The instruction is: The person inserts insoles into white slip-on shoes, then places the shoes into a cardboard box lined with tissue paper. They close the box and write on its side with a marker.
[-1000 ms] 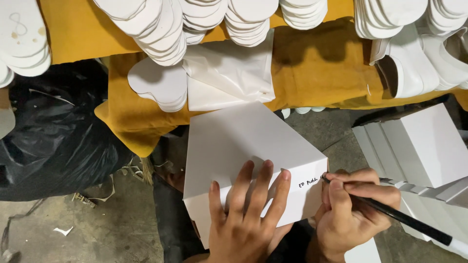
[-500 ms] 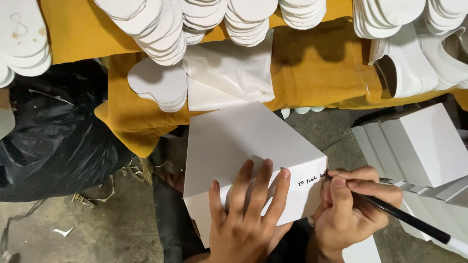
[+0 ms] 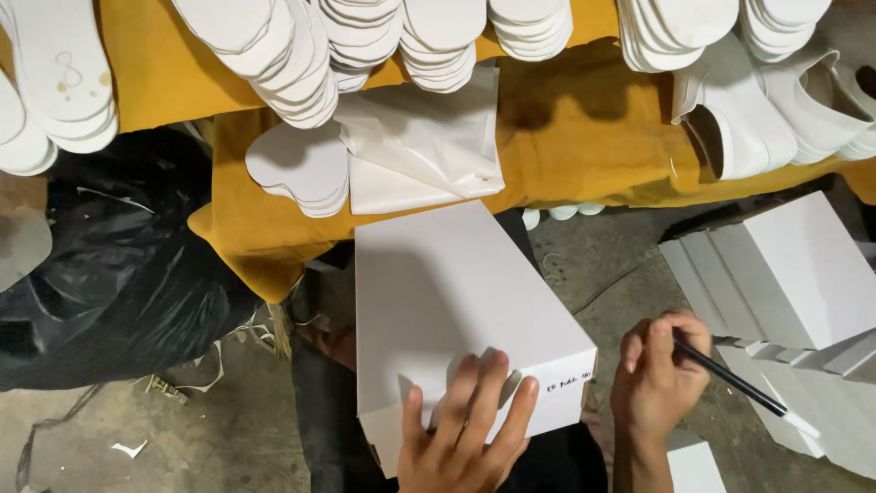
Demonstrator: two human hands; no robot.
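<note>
A plain white rectangular box sits low in the middle of the view, its long lid tilted slightly, with one short end panel facing near and right; that panel carries a short line of dark handwriting near its right edge. The left hand lies flat on the near corner of the lid, fingers spread and extended, pressing down rather than gripping. The right hand is just to the right of the box, off the panel, its fingers curled closed around a slim black pen whose white-tipped back end points out to the right. Farther right stands a stack of similar white boxes, near the pen but not touching it. Behind the box, a mustard-yellow cloth drapes over a far surface and holds rows of stacked white insole cutouts and a folded white sheet. To the left, a crumpled black plastic bag rests on the grey floor.
</note>
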